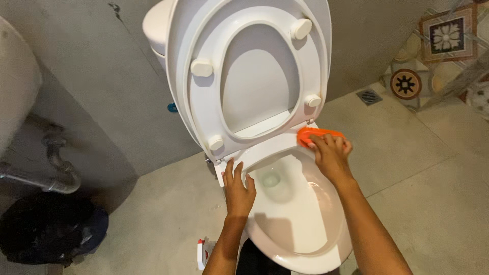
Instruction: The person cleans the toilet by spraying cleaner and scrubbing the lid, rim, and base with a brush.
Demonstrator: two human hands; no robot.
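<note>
A white toilet bowl (300, 244) stands below me with its seat and lid (254, 66) raised against the cistern. My right hand (331, 155) grips an orange scrub brush (316, 134) and presses it on the bowl's rim at the back right, near the hinge. My left hand (238, 188) rests flat on the left rim with its fingers spread. A little water shows at the bottom of the bowl.
A grey drain pipe (56, 168) runs under a white basin (15, 76) at the left. A dark bag (46, 229) lies on the floor below it. A spray bottle (204, 253) stands by the toilet base. A floor drain (369, 96) and patterned tiles (443, 46) are at the right.
</note>
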